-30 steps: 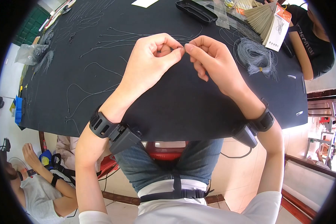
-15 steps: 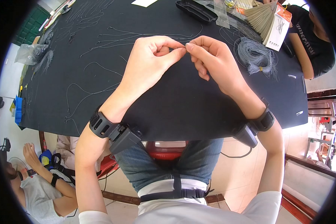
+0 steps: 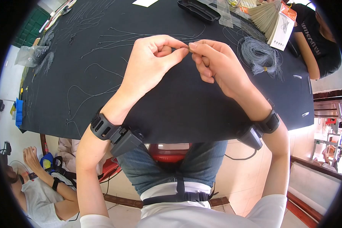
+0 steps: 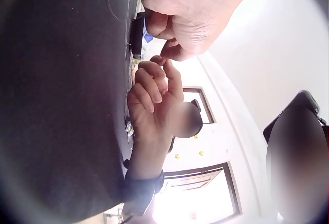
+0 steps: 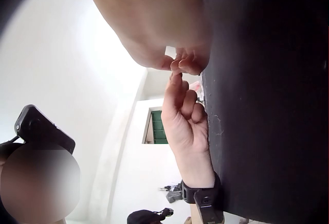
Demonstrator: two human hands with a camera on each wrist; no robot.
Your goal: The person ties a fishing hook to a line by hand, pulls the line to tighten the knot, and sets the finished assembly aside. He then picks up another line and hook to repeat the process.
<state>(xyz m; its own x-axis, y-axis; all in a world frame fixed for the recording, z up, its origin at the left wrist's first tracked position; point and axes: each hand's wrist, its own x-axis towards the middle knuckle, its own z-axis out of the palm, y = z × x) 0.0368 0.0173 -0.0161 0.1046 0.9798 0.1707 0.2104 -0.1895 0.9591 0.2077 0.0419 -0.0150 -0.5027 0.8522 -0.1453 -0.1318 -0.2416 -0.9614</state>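
Note:
In the head view my left hand (image 3: 150, 62) and right hand (image 3: 224, 62) meet fingertip to fingertip above the black-covered table (image 3: 178, 106). Left thumb and index finger pinch a small, thin dark piece (image 3: 184, 48), mostly hidden by the fingertips; I cannot tell its kind. Right thumb and index finger pinch at the same spot, with the other fingers loosely curled. Beyond the hands, several thin grey cords (image 3: 129, 37) with small dark ends lie across the table. In both wrist views the fingertips come together close beside the table surface.
A coil of grey cord (image 3: 258, 57) tied with a yellow band lies at right. Behind it are a fanned stack of cards (image 3: 271, 26) and a black tray (image 3: 199, 11). More loose cords (image 3: 87, 97) lie at left. People sit at right and lower left.
The right hand has shifted slightly, its thumb and index finger closing up against the left fingertips. The left hand stays nearly in place, still pinching.

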